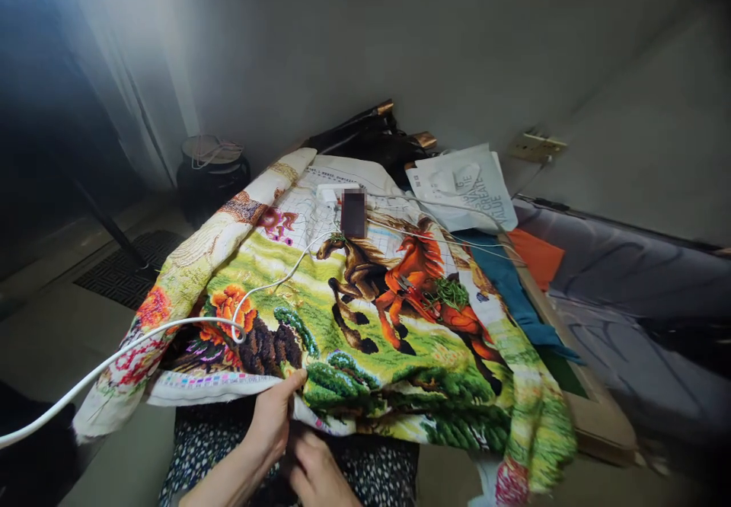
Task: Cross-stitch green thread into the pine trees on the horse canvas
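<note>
A large cross-stitch cloth (308,305) with running horses, flowers and green hills spreads before me, its left side rolled up. At its near edge, my left hand (271,419) is closed on the fabric, thumb on top and fingers beneath. Just right of it and lower, my right hand (317,465) reaches under the hanging edge; the cloth hides its fingertips. A tangle of green thread (451,292) lies on the red horse, beside what looks like small scissors (408,286). A dark, blurred-out phone-like rectangle (354,214) rests near the top of the cloth.
A white cable (137,337) crosses the cloth from the left. White printed bags (462,187) lie at the back right, near a wall socket (537,146). A wooden table edge (605,416) shows right, a dark round stool-like thing (211,176) left.
</note>
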`<move>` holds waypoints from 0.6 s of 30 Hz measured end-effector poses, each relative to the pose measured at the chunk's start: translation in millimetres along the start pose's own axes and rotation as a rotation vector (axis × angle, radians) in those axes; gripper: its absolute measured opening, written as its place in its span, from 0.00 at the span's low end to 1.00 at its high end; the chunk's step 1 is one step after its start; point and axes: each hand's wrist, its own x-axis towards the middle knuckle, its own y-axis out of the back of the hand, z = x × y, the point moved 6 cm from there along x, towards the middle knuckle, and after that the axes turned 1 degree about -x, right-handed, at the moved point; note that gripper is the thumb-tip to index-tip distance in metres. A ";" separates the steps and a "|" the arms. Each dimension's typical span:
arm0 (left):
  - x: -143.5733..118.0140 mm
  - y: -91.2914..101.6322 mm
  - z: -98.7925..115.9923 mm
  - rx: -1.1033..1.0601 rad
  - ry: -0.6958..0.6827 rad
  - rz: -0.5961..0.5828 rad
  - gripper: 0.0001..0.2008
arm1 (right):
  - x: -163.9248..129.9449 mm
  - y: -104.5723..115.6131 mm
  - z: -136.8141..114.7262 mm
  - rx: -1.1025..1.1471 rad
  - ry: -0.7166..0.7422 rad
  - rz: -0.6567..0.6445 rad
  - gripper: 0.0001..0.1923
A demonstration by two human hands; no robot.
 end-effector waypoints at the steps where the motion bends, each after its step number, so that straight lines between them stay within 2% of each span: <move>1: 0.9 0.1 -0.4 0.001 -0.002 -0.006 0.10 | 0.2 12.7 -4.7 0.007 0.034 0.040 0.11; 4: 1.1 -1.2 1.1 -0.015 -0.017 -0.030 0.12 | 18.3 63.1 -14.7 -0.081 0.050 0.276 0.13; 6: 0.1 -1.8 3.1 -0.030 -0.028 -0.041 0.13 | 39.5 84.8 -19.6 -0.230 0.024 0.348 0.12; 9: -2.2 -1.9 5.0 -0.035 -0.021 -0.063 0.13 | 67.0 86.3 -20.8 -0.338 -0.013 0.281 0.10; 11: -4.4 -1.5 6.2 -0.035 -0.013 -0.072 0.12 | 74.4 79.7 -19.7 -0.276 -0.013 0.256 0.11; 13: -7.1 -2.0 7.8 -0.029 -0.005 -0.077 0.11 | 74.2 79.0 -17.3 -0.073 -0.032 0.272 0.11; 15: -9.7 -4.5 9.0 -0.015 0.007 -0.087 0.11 | 69.8 88.3 -12.5 0.276 -0.122 0.269 0.12; 17: -11.1 -8.1 9.2 -0.005 0.023 -0.106 0.13 | 62.8 111.8 -11.8 0.646 -0.228 0.273 0.14; 18: -11.1 -9.6 8.9 -0.005 0.030 -0.114 0.14 | 59.1 131.1 -15.4 0.783 -0.235 0.299 0.14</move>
